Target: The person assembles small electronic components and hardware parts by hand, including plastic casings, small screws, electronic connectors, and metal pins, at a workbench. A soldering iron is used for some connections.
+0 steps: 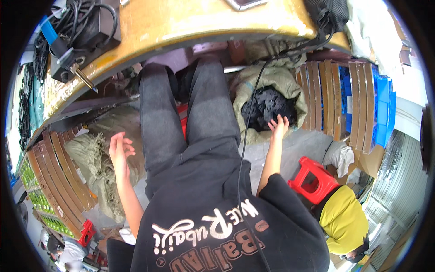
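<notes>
My left hand (121, 147) hangs in the air beside my left thigh, fingers apart and loosely bent, with nothing in it. Close to it on the left stands a pale green woven sack (97, 152), its top bunched up. My right hand (278, 127) is at the near rim of another woven sack (241, 97), whose mouth is rolled open. Black pieces (271, 106) fill this sack; their exact kind is too small to tell. The right fingers are spread, with nothing visible between them. Whether they touch the black pieces I cannot tell.
A wooden table (181, 18) curves across the front, with a blue-handled tool with a metal tip (56, 45) and black cables at its left. Stacked cartons (335, 95) and blue trays (384, 111) stand right. A red stool (312, 181) and a person in yellow (344, 217) are behind.
</notes>
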A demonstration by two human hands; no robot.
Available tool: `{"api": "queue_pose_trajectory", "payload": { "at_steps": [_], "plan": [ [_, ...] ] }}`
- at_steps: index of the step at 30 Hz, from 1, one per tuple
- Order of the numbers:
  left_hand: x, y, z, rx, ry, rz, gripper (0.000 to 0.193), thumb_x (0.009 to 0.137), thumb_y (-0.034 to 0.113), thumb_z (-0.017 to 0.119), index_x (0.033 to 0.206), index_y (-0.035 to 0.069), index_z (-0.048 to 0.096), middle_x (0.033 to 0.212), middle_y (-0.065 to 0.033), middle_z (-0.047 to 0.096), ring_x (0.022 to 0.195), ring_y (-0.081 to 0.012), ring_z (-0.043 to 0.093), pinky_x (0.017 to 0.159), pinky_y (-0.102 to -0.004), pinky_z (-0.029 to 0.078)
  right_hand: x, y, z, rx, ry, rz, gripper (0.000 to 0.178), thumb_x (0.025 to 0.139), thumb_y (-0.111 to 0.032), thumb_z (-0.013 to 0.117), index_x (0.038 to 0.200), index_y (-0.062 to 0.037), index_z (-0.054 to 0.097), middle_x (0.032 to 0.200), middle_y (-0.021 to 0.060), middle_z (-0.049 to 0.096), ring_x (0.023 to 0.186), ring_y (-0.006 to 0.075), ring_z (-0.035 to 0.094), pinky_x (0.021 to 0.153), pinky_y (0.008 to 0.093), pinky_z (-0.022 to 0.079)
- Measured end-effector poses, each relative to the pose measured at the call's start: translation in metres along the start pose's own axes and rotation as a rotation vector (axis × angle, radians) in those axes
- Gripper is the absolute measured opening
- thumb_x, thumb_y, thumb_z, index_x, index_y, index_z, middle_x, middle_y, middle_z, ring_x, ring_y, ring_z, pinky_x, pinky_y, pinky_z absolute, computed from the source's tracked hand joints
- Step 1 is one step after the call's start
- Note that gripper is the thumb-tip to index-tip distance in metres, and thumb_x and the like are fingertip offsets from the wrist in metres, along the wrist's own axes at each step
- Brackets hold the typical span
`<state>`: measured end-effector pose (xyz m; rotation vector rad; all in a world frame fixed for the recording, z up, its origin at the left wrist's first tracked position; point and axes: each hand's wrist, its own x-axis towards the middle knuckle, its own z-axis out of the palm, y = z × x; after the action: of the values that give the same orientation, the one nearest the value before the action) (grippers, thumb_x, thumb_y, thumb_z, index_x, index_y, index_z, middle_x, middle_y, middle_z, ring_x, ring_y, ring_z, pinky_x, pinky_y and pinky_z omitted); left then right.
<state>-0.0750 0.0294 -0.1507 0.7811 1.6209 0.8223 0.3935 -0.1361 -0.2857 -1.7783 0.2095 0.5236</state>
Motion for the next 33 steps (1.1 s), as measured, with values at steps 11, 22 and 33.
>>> {"api": "queue_pose_trajectory", "payload": {
  "at_steps": [11, 22, 33],
  "plan": [
    [-0.005, 0.023, 0.010, -0.074, -0.063, 0.036, 0.020, 0.087, 0.020, 0.045, 0.095, 0.002, 0.050, 0.067, -0.0034, 0.052, 0.049, -0.0071, 0.048, 0.042, -0.0189, 0.041, -0.129, -0.269, 0.145, 0.171, -0.358, -1.080, 0.017, 0.082, 0.000, 0.048, 0.099, 0.0003, 0.051, 0.080, 0.0065, 0.056, 0.063, 0.0088, 0.051, 0.056, 0.0197, 0.043],
    [0.001, 0.102, -0.017, -0.180, -0.128, 0.338, 0.017, 0.086, 0.017, 0.049, 0.095, 0.004, 0.050, 0.066, -0.0034, 0.053, 0.049, -0.0068, 0.049, 0.043, -0.0187, 0.040, -0.049, -0.353, 0.323, -0.741, -0.639, -1.597, 0.024, 0.070, 0.004, 0.041, 0.089, -0.0012, 0.055, 0.081, 0.0203, 0.054, 0.075, 0.0339, 0.053, 0.066, 0.0388, 0.041],
    [0.107, 0.234, -0.079, 0.566, 0.496, 0.931, 0.037, 0.077, 0.034, 0.057, 0.095, 0.003, 0.050, 0.072, -0.0106, 0.058, 0.068, -0.0241, 0.057, 0.062, -0.0318, 0.044, -0.075, -0.356, 0.320, -0.877, -0.668, -1.574, 0.004, 0.067, 0.000, 0.051, 0.067, 0.0031, 0.049, 0.066, 0.0190, 0.051, 0.065, 0.0329, 0.050, 0.061, 0.0401, 0.040]
  ]
}}
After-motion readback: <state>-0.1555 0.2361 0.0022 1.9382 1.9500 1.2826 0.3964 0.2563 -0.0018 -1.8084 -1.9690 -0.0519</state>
